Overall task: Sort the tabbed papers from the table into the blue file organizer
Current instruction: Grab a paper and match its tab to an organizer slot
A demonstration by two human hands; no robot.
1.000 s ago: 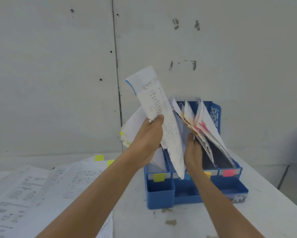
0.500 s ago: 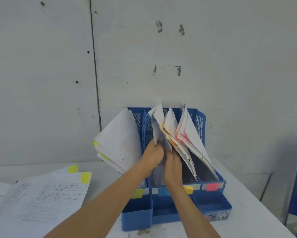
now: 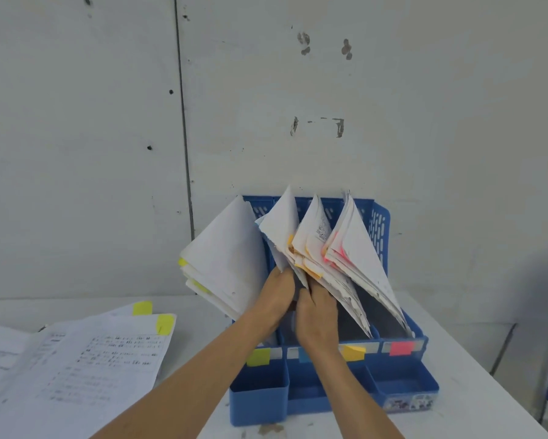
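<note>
Both hands are pushed down into the second slot of the blue file organizer (image 3: 402,337). The left hand (image 3: 274,294) and the right hand (image 3: 315,312) touch each other there, their fingers closed around the lower edge of a blue-tabbed sheet (image 3: 280,229), probably to seat it to the bottom. The fingertips are hidden between the papers, so I cannot tell exactly how they pinch. Each slot carries a colour label on the front, and the papers inside match: the yellow-tabbed bundle (image 3: 222,258) leans out to the left, the orange-tabbed bundle (image 3: 313,245) and the pink-tabbed bundle (image 3: 355,248) lean to the right. Unsorted papers (image 3: 86,353) with yellow tabs lie flat on the white table (image 3: 475,384), well apart from the organizer. The table has some stains; behind it stands a grey wall (image 3: 424,122) with marks.
</note>
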